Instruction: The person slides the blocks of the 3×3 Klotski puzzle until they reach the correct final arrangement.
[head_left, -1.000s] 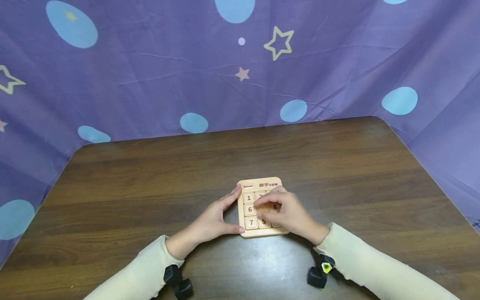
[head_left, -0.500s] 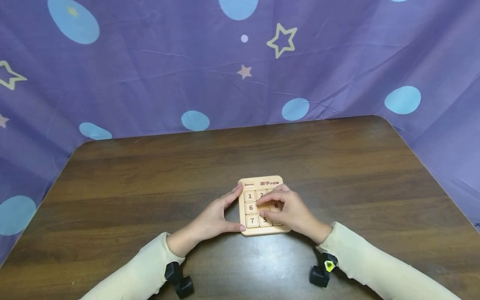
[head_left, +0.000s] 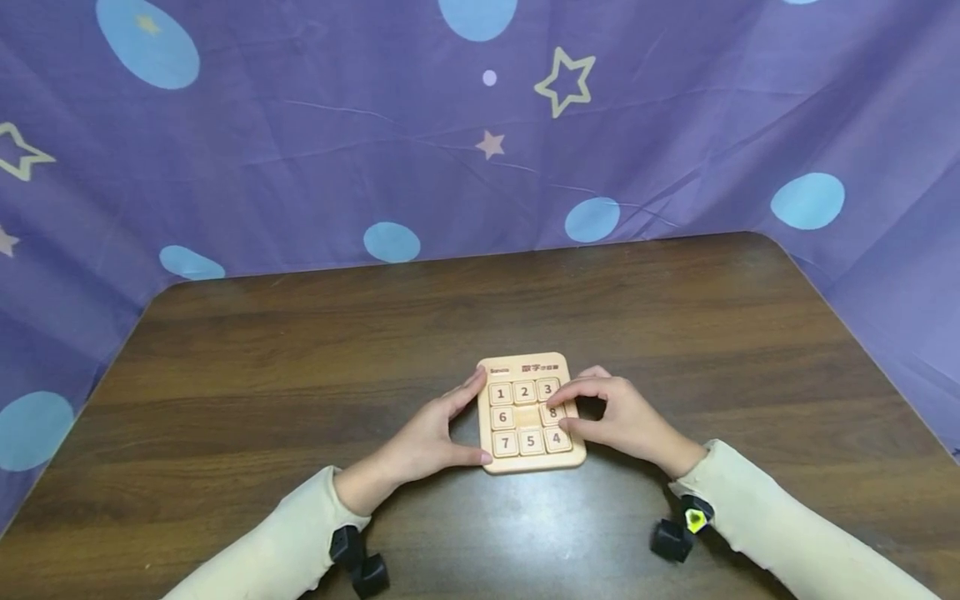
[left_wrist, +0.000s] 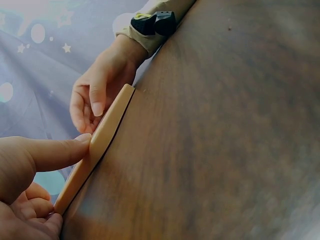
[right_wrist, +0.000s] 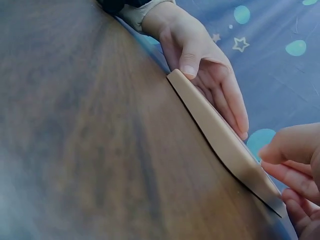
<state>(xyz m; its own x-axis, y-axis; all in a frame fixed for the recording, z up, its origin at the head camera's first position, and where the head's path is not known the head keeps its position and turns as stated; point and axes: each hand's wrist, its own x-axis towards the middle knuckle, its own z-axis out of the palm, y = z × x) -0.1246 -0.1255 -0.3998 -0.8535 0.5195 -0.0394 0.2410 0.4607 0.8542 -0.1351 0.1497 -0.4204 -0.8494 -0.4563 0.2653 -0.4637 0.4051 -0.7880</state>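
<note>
Number puzzle [head_left: 528, 417] lies about midway between the worktop's [head_left: 360, 342] side edges, well short of the far one. Left hand [head_left: 426, 442] spread wide along its left side; right hand [head_left: 632, 417] narrow at tile 8 [head_left: 553, 413], pinch unclear. Looks light, stiff; best held by bare rim [head_left: 534, 465].

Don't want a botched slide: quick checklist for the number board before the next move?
1. Board flat on the table: ok.
2. Left hand holding the board's left edge: ok, it reaches near both left corners.
3. Middle slot free: ok, bare between the 6 tile and 8 tile.
4. 8 tile fully in sight: not ok, right hand overlaps part of it in the head view.
5. Right hand touching the 8 tile: cannot tell, the wrist views don't show the tile faces.
</note>
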